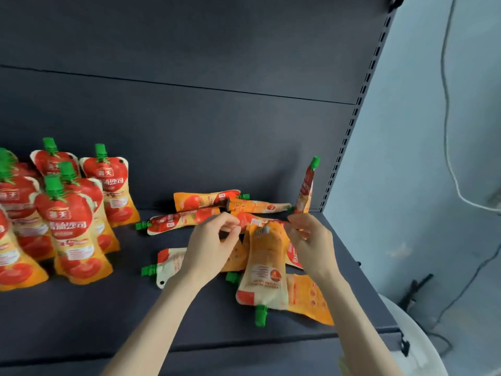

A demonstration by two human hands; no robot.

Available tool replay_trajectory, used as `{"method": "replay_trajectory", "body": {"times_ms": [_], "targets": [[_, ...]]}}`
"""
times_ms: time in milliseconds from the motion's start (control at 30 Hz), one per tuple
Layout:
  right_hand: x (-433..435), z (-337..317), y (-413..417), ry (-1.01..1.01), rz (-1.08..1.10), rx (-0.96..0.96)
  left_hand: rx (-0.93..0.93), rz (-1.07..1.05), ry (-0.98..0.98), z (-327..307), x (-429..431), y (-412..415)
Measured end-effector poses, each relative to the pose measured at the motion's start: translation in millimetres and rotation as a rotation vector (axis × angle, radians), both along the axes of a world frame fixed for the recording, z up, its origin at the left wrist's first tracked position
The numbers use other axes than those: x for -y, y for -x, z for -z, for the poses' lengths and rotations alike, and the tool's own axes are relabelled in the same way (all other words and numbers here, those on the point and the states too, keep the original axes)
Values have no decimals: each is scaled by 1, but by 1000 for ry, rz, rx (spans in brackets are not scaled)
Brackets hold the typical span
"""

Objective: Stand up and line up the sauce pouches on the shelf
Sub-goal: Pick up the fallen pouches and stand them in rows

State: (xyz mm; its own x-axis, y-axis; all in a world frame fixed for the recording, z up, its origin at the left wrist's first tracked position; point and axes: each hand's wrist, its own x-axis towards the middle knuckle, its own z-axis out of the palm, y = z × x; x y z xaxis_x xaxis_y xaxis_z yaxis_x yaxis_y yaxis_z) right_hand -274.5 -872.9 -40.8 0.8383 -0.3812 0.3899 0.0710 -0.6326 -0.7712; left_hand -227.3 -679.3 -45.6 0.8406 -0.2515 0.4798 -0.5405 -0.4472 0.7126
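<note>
Shelf: dark shelf (108,316) with a dark back panel; a slotted upright runs up its right rear corner.
Standing pouches: a cluster of red-and-orange standing pouches (73,229) with green caps fills the left side, from the back panel towards the front edge.
Lying pouches: a heap of lying pouches (206,200) sprawls flat across the middle and right, spouts pointing different ways.
Corner pouch: one corner pouch (306,188) stands edge-on at the right rear corner, by the upright.
Held pouch: the held pouch (264,267) is over the heap, upside down, with its green spout (261,316) towards the front edge.
Left hand: the left hand (210,248) has curled fingers pinching the held pouch's raised bottom edge on the left.
Right hand: the right hand (311,245) pinches the same edge on the right.
Wall: a pale cable (447,131) hangs right of the shelf.
</note>
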Motion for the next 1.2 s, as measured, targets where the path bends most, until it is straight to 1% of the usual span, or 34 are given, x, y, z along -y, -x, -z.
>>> {"method": "replay_trajectory", "body": {"times_ms": [133, 233, 300, 367, 533, 633, 700, 733, 800, 967, 1033, 1100, 1133, 1200], "targets": [[29, 8, -36, -63, 117, -23, -14, 7, -50, 2, 29, -47], [44, 13, -56, -117, 204, -21, 18, 14, -136, 2, 51, -80], [54, 19, -67, -101, 239, -49, 18, 30, -205, 2, 65, -98], [63, 25, -78, -106, 237, -76, 8, 55, -283, 4, 77, -113], [72, 29, -100, -222, 153, -91, -73, 86, -501, 4, 99, -139], [78, 28, -104, -266, 107, -84, -49, 79, -621, 4, 106, -146], [85, 30, -106, -288, 71, -77, -8, 75, -667, 5, 109, -147], [89, 32, -106, -302, 53, -68, 4, 72, -657, 7, 108, -148], [99, 36, -107, -344, 4, -47, 24, 69, -565, 8, 106, -150], [110, 38, -108, -450, -146, -32, 105, -13, -124, -2, 101, -151], [109, 38, -110, -477, -193, -32, 40, -17, 22, -6, 106, -149], [106, 37, -114, -474, -232, -26, -79, 23, 155, -5, 115, -142], [104, 36, -116, -469, -245, -19, -140, 46, 206, -3, 120, -138], [102, 35, -120, -485, -264, 5, -220, 84, 243, 4, 132, -130]]}}
